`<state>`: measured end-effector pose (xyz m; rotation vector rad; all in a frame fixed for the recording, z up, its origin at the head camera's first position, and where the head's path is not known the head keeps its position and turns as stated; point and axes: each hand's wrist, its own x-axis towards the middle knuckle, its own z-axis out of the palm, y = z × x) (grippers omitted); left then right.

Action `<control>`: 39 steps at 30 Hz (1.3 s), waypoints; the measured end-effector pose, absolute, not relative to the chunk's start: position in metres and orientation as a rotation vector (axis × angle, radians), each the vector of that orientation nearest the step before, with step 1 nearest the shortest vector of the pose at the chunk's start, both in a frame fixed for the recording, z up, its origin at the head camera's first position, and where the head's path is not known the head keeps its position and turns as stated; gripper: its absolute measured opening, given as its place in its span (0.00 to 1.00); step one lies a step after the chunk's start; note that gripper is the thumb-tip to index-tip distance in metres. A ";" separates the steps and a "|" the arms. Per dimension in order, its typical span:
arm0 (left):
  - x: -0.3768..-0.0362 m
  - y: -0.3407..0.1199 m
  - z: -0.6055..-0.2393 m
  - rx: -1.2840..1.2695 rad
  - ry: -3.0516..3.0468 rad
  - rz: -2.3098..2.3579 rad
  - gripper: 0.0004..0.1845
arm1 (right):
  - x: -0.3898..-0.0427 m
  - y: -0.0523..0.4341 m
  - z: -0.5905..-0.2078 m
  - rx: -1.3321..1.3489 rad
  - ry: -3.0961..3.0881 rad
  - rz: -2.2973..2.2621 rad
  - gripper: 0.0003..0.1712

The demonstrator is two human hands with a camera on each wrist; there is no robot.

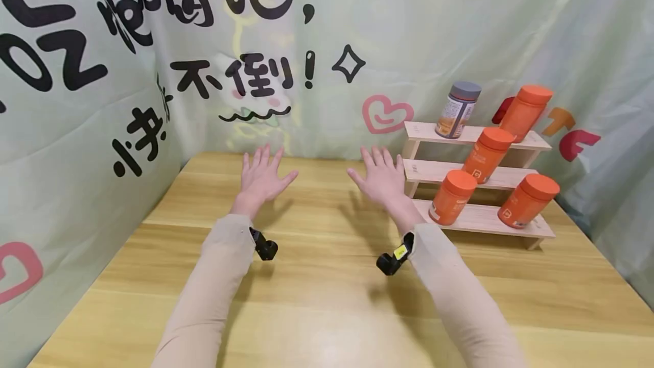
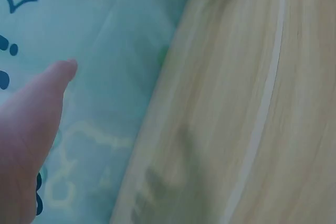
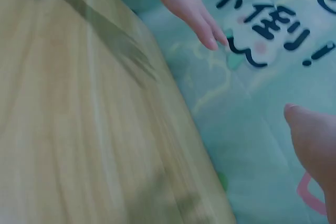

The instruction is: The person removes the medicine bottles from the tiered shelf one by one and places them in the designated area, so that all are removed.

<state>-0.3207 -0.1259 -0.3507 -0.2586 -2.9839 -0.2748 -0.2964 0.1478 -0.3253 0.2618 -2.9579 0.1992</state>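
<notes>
From here, the left hand (image 1: 262, 178) spreads over the table (image 1: 317, 300); the right hand (image 1: 382, 179), also spread, is near the tiered rack (image 1: 480, 221). The orange jars (image 1: 451, 202) on it (stiff, probably light, maybe slippery) seem best gripped below the lid (image 1: 461, 182).

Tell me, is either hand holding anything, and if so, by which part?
Nothing is held: the left hand and the right hand are both empty and spread open.
</notes>
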 end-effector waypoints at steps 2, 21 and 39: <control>-0.319 -0.123 -0.350 -0.266 -2.986 -0.328 0.48 | -0.290 0.150 -0.323 0.295 -2.909 0.241 0.43; -0.263 -0.043 -0.357 -0.348 -2.657 -1.488 0.44 | -0.186 0.237 -0.307 0.612 -2.499 1.186 0.37; -0.245 0.042 -0.369 -0.688 -2.735 -1.582 0.48 | -0.129 0.396 -0.323 0.534 -1.967 1.934 0.36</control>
